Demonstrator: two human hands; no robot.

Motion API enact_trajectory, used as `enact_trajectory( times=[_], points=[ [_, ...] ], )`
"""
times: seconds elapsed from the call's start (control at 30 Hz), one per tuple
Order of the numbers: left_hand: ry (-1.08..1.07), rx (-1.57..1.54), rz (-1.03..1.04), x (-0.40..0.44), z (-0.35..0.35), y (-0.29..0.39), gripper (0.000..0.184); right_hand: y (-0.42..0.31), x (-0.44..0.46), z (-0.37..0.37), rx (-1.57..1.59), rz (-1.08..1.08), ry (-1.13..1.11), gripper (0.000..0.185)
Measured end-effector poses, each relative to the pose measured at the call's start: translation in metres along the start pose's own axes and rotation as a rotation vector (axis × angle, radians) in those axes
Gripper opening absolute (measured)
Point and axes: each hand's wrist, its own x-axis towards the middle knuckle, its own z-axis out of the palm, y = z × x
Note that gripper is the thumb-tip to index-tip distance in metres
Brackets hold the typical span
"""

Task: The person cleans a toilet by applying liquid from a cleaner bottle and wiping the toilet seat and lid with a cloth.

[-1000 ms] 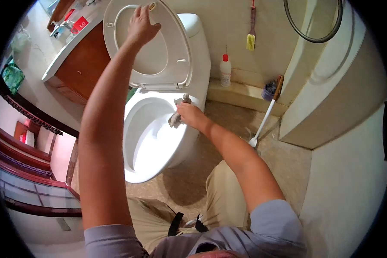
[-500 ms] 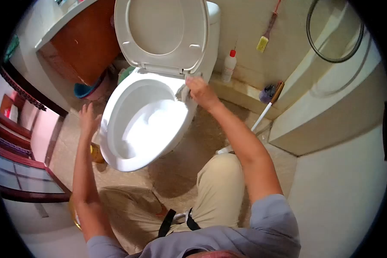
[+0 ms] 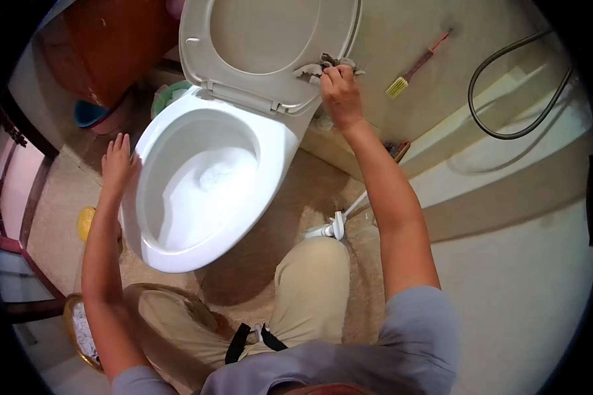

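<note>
A white toilet (image 3: 171, 262) stands before me with its seat (image 3: 201, 56) raised. My right hand (image 3: 342, 99) is closed on a crumpled greyish rag (image 3: 336, 63) and presses it against the right side of the raised seat, above the hinge. At the left edge of the bowl is my left hand (image 3: 117, 163), fingers stretched out and holding nothing. Its palm side lies close to the outer rim; whether it touches is hard to see.
On the wall at right hang a yellow-bristled brush (image 3: 407, 74) and a grey hose loop (image 3: 473, 92). A white-handled tool (image 3: 335, 228) lies by my knee. Left are a yellow object (image 3: 85, 224), a blue-rimmed basin (image 3: 89, 115) and a gold-rimmed bin (image 3: 72, 316) holding white pieces.
My right hand has moved the rag up from the bowl's back right rim onto the raised seat. The left hand stays beside the bowl. My view has shifted.
</note>
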Motion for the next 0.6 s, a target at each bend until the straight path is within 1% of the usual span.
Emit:
enact_trajectory(
  times=[0.07, 0.1, 0.2, 0.23, 0.33, 0.43, 0.53, 0.6],
  points=[
    [0.014, -0.079, 0.049, 0.006, 0.014, -0.003, 0.064, -0.007, -0.006, -0.003, -0.015, 0.055, -0.009, 0.005],
    [0.089, -0.204, 0.214, 0.012, 0.018, 0.000, 0.062, -0.010, -0.008, -0.004, -0.025, 0.062, -0.001, 0.006],
    [0.113, -0.061, 0.284, 0.020, -0.024, 0.055, 0.060, -0.012, -0.006, 0.001, -0.030, 0.075, 0.051, 0.007],
    [0.085, -0.074, 0.226, 0.032, -0.014, 0.048, 0.054, -0.013, -0.009, 0.002, -0.027, 0.079, 0.065, 0.007],
    [-0.480, -0.063, -0.110, 0.032, -0.038, 0.038, 0.046, -0.023, -0.022, 0.004, 0.008, 0.153, 0.076, 0.006],
    [-0.282, -0.302, -0.060, 0.001, 0.001, -0.001, 0.043, -0.047, -0.037, 0.008, 0.012, 0.048, -0.077, 0.005],
    [-0.085, -0.489, -0.085, -0.013, 0.022, -0.006, 0.043, -0.063, -0.039, 0.017, 0.050, 0.014, -0.187, 0.004],
    [-0.015, -0.498, -0.089, -0.012, 0.049, -0.017, 0.044, -0.051, -0.033, 0.016, 0.078, -0.127, -0.215, 0.003]
  ],
)
